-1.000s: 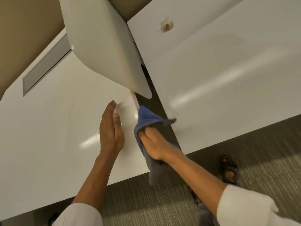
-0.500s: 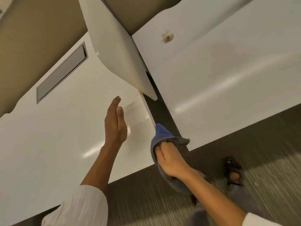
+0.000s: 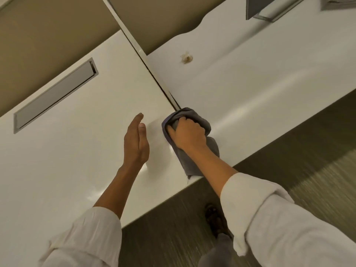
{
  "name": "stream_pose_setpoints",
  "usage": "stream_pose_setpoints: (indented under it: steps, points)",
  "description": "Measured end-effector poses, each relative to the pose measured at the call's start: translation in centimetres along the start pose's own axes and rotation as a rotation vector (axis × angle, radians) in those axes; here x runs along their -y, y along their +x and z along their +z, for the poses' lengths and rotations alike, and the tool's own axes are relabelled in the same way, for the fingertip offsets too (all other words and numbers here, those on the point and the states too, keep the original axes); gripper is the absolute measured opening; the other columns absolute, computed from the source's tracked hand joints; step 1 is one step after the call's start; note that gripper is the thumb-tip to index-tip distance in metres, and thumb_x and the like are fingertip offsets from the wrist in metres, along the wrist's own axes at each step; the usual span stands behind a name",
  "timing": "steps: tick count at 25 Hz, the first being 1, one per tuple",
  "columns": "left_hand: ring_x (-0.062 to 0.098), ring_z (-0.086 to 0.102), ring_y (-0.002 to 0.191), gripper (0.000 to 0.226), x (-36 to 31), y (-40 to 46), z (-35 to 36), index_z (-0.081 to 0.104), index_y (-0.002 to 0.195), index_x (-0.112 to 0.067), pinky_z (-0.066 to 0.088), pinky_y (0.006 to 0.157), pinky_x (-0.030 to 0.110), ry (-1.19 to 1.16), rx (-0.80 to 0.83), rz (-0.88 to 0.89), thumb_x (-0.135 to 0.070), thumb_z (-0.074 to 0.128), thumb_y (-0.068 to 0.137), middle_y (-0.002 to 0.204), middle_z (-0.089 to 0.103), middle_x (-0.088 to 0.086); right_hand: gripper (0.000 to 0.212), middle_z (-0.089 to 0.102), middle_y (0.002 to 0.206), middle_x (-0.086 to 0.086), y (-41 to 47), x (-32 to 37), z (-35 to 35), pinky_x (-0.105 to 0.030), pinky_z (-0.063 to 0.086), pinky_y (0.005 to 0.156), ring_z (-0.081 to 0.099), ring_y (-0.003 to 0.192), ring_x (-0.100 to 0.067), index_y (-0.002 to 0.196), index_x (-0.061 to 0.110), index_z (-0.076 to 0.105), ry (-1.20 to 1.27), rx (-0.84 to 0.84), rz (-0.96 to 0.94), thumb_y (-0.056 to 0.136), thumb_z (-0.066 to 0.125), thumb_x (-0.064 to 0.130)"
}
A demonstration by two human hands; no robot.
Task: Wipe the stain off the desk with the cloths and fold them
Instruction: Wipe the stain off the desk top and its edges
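My right hand (image 3: 187, 134) grips a bunched grey-blue cloth (image 3: 192, 162) at the seam where two white desk tops (image 3: 67, 151) meet, near the front edge. One end of the cloth trails toward the edge under my wrist. My left hand (image 3: 135, 143) lies flat on the left desk, fingers together, just left of the cloth and holding nothing. A small brownish stain (image 3: 186, 57) sits on the right desk, well beyond my right hand.
A thin white divider panel (image 3: 134, 43) rises along the seam between the desks. A grey cable flap (image 3: 55, 95) is set into the left desk. Another grey fitting (image 3: 269, 6) lies at the top right. Below the desks is striped floor (image 3: 289, 170) with my sandalled foot (image 3: 213, 218).
My right hand has lifted the cloth from below the desk edge onto the seam and closed around it. The camera view has shifted, and the divider now looks edge-on. My left hand stays flat.
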State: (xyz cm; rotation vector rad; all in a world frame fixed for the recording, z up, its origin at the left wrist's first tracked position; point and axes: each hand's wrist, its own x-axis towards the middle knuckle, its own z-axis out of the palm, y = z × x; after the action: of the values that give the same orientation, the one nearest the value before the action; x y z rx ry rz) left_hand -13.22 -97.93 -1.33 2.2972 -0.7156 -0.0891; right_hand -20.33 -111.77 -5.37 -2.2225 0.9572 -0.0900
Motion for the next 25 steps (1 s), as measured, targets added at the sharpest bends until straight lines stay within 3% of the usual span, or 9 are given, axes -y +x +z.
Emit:
stream_pose_setpoints:
  steps: [6,8,11,13,15,17,19,22,25]
  points:
    - [0.018,0.039,0.138,0.049,-0.4,-0.6,0.2,0.044,0.143,-0.011,0.025,0.112,0.023,-0.027,0.102,0.096,-0.033,0.025,0.103,0.149,0.046,0.006,0.034,0.065,0.075,0.0,-8.3,-4.5,0.5,-0.022,0.03,0.042,0.044,0.051,-0.009,0.085,0.015,0.062,-0.069,-0.137,0.11,0.1,0.042,0.037]
    - [0.017,0.039,0.138,0.05,-0.9,-1.1,0.4,0.044,0.143,-0.011,0.026,0.112,0.024,-0.053,0.135,0.145,-0.034,0.025,0.103,0.148,0.047,0.005,0.028,0.065,0.077,-0.003,-11.7,-6.3,0.7,-0.025,0.04,0.048,0.052,0.057,-0.012,0.084,0.014,0.061,0.036,-0.173,0.183,0.101,0.044,0.027]
    - [0.017,0.04,0.138,0.05,-1.0,-1.9,0.5,0.043,0.143,-0.011,0.029,0.114,0.029,-0.049,0.178,0.227,-0.036,0.024,0.104,0.148,0.047,0.005,0.025,0.067,0.087,-0.015,-15.3,-11.0,1.0,-0.043,0.056,0.067,0.066,0.078,-0.03,0.086,0.01,0.06,0.576,-0.226,0.39,0.102,0.043,0.02]
    - [0.018,0.039,0.138,0.051,-0.9,-3.1,0.5,0.042,0.144,-0.011,0.029,0.116,0.033,-0.025,0.211,0.251,-0.037,0.024,0.103,0.149,0.046,0.006,0.026,0.067,0.108,-0.02,-17.8,-14.0,1.2,-0.051,0.053,0.091,0.065,0.102,-0.035,0.103,0.006,0.064,1.084,-0.256,0.609,0.103,0.043,0.022]
    - [0.02,0.039,0.139,0.053,-0.8,-4.5,0.4,0.042,0.144,-0.012,0.027,0.115,0.031,-0.004,0.243,0.274,-0.039,0.023,0.103,0.15,0.045,0.005,0.037,0.067,0.118,-0.018,-20.9,-15.7,1.7,-0.05,0.049,0.099,0.062,0.112,-0.033,0.11,0.006,0.067,1.517,-0.261,0.714,0.102,0.044,0.033]
    - [0.02,0.039,0.139,0.055,-0.4,-6.1,0.3,0.042,0.144,-0.014,0.025,0.113,0.029,0.022,0.265,0.296,-0.042,0.022,0.102,0.15,0.044,0.004,0.047,0.075,0.103,-0.006,-24.3,-16.2,2.4,-0.035,0.057,0.086,0.068,0.1,-0.021,0.093,0.015,0.079,1.746,-0.236,0.625,0.099,0.042,0.044]
    - [0.019,0.038,0.139,0.056,0.3,-7.9,0.1,0.041,0.145,-0.017,0.025,0.112,0.028,0.041,0.289,0.341,-0.045,0.021,0.101,0.151,0.043,0.002,0.047,0.078,0.087,0.003,-27.2,-15.7,3.9,-0.024,0.058,0.072,0.071,0.087,-0.012,0.077,0.02,0.081,1.784,-0.244,0.457,0.089,0.047,0.049]
    - [0.018,0.037,0.139,0.056,1.8,-9.9,-0.4,0.041,0.145,-0.021,0.022,0.111,0.026,0.096,0.342,0.393,-0.049,0.021,0.1,0.152,0.041,-0.001,0.031,0.077,0.076,0.006,-30.2,-13.5,8.1,-0.027,0.053,0.075,0.07,0.077,-0.007,0.065,0.019,0.08,1.807,-0.348,0.431,0.068,0.057,0.039]
    - [0.019,0.036,0.14,0.056,3.3,-11.1,-1.3,0.04,0.145,-0.022,0.024,0.115,0.032,0.183,0.419,0.446,-0.05,0.021,0.1,0.154,0.039,-0.002,0.033,0.076,0.08,0.001,-32.1,-10.0,12.8,-0.023,0.053,0.073,0.068,0.08,-0.011,0.077,0.01,0.077,1.965,-0.439,0.426,0.071,0.047,0.024]
